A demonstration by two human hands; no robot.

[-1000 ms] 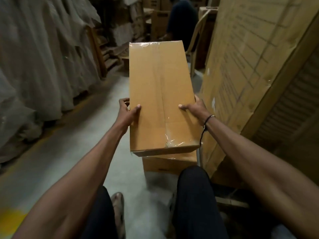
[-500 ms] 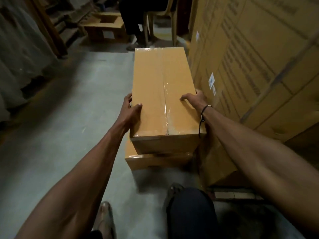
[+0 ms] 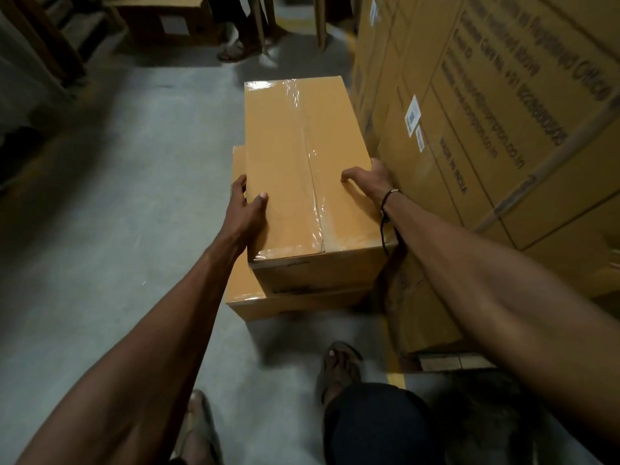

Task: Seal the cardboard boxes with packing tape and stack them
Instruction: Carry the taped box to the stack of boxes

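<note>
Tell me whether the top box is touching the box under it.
Touching: the head view shows the top box resting on the lower box, no gap visible.

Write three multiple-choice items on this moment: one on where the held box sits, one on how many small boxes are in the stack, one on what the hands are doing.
1. Where is the top box?
A. On the lower box
B. On a chair
C. Inside the big printed carton

2. How many small boxes are in the stack?
A. Two
B. Four
C. Six

3. What are the hands doing?
A. Both hang free
B. Each grips a side of the top box
C. Both pull tape from a roll

Answers:
1. A: it sits on the lower box, whose left edge sticks out beneath it, beside the big printed carton.
2. A: only the top and lower boxes show.
3. B: the left hand and the right hand each have a thumb on the taped top, with the hand at the box's side edge.
</note>
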